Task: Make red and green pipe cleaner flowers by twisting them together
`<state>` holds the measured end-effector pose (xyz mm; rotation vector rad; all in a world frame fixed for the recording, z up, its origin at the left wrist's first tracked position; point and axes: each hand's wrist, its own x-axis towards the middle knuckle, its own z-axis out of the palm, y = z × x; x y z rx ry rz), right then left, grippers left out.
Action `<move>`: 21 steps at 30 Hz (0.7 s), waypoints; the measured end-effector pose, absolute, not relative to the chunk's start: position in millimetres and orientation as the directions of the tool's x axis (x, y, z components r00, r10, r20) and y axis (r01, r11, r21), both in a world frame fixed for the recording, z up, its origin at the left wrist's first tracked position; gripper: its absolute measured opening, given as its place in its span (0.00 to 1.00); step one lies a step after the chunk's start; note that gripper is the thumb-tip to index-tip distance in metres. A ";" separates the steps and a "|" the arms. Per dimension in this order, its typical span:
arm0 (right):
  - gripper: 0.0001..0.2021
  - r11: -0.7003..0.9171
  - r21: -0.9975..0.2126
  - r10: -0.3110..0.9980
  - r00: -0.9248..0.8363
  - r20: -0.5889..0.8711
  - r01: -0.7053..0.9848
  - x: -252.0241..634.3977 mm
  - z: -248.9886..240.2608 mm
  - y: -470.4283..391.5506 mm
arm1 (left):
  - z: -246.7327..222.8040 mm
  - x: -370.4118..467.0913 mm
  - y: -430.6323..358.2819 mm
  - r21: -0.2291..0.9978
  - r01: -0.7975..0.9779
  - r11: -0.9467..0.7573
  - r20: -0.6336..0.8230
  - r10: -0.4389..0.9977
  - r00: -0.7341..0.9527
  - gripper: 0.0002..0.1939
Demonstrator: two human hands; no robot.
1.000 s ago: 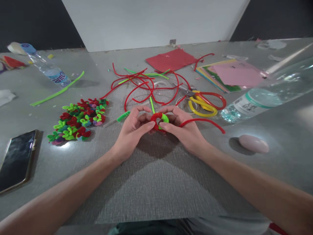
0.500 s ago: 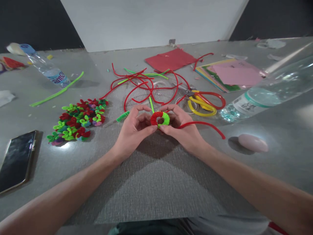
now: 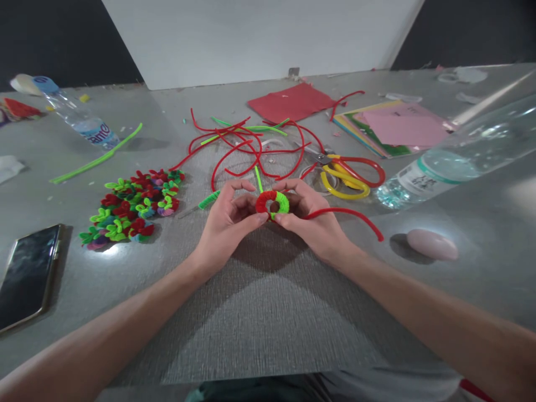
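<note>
Between my two hands is a small ring of coiled pipe cleaner (image 3: 264,201), its left half red and its right half bright green. The thumb and fingers of my left hand (image 3: 233,215) pinch its lower left side. On the right side, my right hand (image 3: 307,215) grips it, thumb at the lower edge. A red pipe cleaner (image 3: 355,215) sticks out rightward over my right hand, and a green stem (image 3: 258,180) shows just behind the ring. Fingers hide the ring's back. Left of my left hand lies a green coil on a thin rod (image 3: 208,200).
Loose red pipe cleaners (image 3: 243,131) lie ahead, beside scissors (image 3: 347,170). At left are pipe-cleaner flowers (image 3: 129,209), a phone (image 3: 29,273) and a small bottle (image 3: 90,120). At right are a large bottle (image 3: 452,167), a pink oval object (image 3: 432,244) and coloured paper (image 3: 406,125).
The ring has turned slightly between my fingers, and my left thumb now sits a little higher on its red side. The free end of the red pipe cleaner has dipped slightly.
</note>
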<state>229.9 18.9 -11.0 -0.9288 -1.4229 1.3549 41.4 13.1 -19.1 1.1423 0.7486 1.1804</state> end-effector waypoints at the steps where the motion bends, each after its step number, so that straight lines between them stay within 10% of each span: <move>1: 0.19 0.105 -0.991 0.952 -0.281 0.123 -0.077 230.0 -11.0 18.9 | -19.4 41.4 12.9 0.948 -0.318 -0.023 0.110 0.960 0.259 0.21; 21: 0.20 0.044 -0.990 0.941 -0.327 0.086 -0.135 231.2 -13.6 20.4 | -23.2 39.6 12.7 0.956 -0.264 -0.125 0.192 0.949 0.249 0.21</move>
